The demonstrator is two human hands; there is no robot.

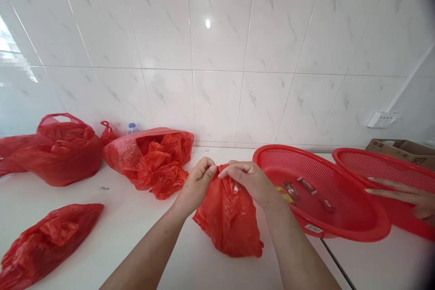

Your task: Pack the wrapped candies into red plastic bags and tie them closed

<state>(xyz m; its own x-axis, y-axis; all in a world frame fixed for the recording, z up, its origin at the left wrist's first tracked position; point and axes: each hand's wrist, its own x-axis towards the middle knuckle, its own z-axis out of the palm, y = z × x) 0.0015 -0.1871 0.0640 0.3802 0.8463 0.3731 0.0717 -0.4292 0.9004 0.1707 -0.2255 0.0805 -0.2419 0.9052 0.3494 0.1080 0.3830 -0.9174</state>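
Left hand (pixel 197 181) and right hand (pixel 249 181): fingers of both pinch the top of a red bag (pixel 229 222) on the counter (pixel 142 231). Open bag of red bags (pixel 149 158) at 10 o'clock; red basket (pixel 319 199) at 3 o'clock, touching the right forearm. Another person's hand (pixel 404 195) rests in a second basket (pixel 384 167) beyond.

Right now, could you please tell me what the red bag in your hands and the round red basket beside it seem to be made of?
The crinkled red bag looks like thin glossy plastic film: it wrinkles and shines. The round red basket seems rigid moulded plastic, with fine mesh holes and a smooth rim.
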